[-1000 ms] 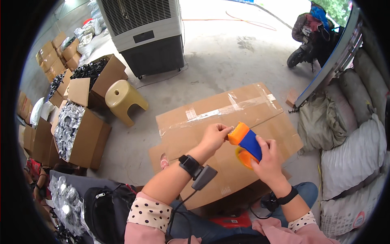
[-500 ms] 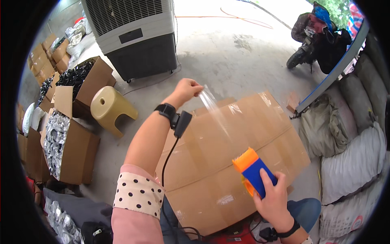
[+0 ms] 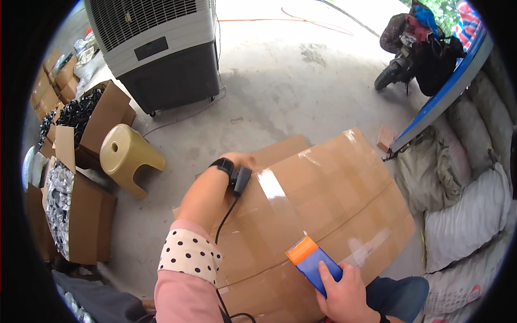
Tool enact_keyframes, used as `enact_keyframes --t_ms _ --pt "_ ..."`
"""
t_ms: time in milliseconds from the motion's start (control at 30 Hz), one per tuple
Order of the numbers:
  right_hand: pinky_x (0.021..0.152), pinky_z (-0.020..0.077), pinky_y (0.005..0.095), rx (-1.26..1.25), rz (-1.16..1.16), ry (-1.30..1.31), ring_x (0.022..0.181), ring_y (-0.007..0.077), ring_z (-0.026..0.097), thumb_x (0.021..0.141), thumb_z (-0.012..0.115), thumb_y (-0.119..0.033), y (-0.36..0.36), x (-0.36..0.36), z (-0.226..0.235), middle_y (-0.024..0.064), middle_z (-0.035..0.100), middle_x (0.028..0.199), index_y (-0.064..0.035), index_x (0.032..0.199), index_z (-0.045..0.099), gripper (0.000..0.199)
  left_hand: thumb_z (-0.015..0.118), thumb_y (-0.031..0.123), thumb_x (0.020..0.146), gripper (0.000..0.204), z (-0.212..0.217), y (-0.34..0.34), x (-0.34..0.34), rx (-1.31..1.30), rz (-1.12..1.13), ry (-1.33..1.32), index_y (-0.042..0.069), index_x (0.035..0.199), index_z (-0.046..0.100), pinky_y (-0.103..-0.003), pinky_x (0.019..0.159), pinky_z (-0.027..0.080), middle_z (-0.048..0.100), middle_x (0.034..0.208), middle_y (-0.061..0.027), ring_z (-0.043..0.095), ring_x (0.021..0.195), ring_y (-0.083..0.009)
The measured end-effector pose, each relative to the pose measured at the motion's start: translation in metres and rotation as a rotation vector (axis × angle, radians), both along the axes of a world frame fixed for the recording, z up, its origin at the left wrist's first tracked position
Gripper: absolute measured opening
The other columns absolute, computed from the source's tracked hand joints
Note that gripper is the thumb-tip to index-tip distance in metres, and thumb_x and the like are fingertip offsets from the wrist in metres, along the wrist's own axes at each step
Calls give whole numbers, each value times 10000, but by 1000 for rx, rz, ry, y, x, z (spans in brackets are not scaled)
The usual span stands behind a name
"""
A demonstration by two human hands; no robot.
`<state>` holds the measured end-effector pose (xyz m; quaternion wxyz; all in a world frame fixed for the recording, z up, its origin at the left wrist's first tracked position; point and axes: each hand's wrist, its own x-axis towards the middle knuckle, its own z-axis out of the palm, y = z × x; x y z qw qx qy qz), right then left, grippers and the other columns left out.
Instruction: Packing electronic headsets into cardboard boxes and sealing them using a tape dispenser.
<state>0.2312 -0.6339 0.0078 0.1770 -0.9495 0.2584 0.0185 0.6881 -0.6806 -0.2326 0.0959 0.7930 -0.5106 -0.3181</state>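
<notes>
A large brown cardboard box (image 3: 328,188) lies in front of me, with strips of clear tape on its top. My right hand (image 3: 347,293) is closed round a blue and orange tape dispenser (image 3: 315,264), whose orange end rests on or just above the box near its middle seam. A strip of clear tape (image 3: 273,188) runs from the box's far left edge toward the dispenser. My left hand (image 3: 240,160) is at that far edge, near the tape's end; its fingers are mostly hidden and blurred. A black strap with a small device (image 3: 242,180) circles my left wrist.
Beyond the box stands a large air cooler (image 3: 167,70). To the left are a yellow plastic stool (image 3: 129,153) and open cartons (image 3: 91,210) of silver and black parts. Filled sacks (image 3: 468,215) line the right side, and a motorbike (image 3: 409,54) stands far right.
My left hand has come down from above the box to its far edge, and the raised tape now lies flatter. The dispenser has moved left and nearer me.
</notes>
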Motion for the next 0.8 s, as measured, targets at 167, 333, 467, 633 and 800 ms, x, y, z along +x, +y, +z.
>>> enact_keyframes --t_ms 167,333,467,633,800 --pt "831 455 499 -9 -18 16 971 452 507 721 730 -123 2 -4 -6 289 466 1124 -63 1347 471 681 628 431 869 589 103 -5 -26 71 190 -334 -3 1258 543 -409 961 434 617 1138 -284 573 1131 -366" --pt "720 455 464 -28 -16 -17 861 395 515 687 732 -127 -3 -16 -13 253 459 1064 -86 1315 514 666 509 596 892 742 108 3 -122 -89 -124 20 -49 1258 496 -460 927 449 618 1105 -294 576 1083 -427" --pt "719 461 454 -62 -10 -70 847 388 533 699 719 -125 3 -36 -5 247 473 1059 -84 1306 523 639 442 644 895 726 114 11 -139 -82 157 -170 -33 1124 571 -469 898 463 623 1104 -283 589 1059 -411" --pt "756 492 455 -1 -90 -6 878 397 559 675 751 -154 21 -136 2 243 492 1067 -114 1304 532 667 420 632 904 706 110 8 -141 -82 176 -270 -12 1161 551 -453 871 480 643 1060 -272 609 1034 -390" --pt "789 512 432 -25 -220 85 912 405 570 683 769 -173 48 -233 11 256 492 1105 -114 1300 537 662 412 634 904 677 106 4 -163 -115 261 -433 41 1204 543 -499 935 416 623 1119 -241 574 1108 -359"
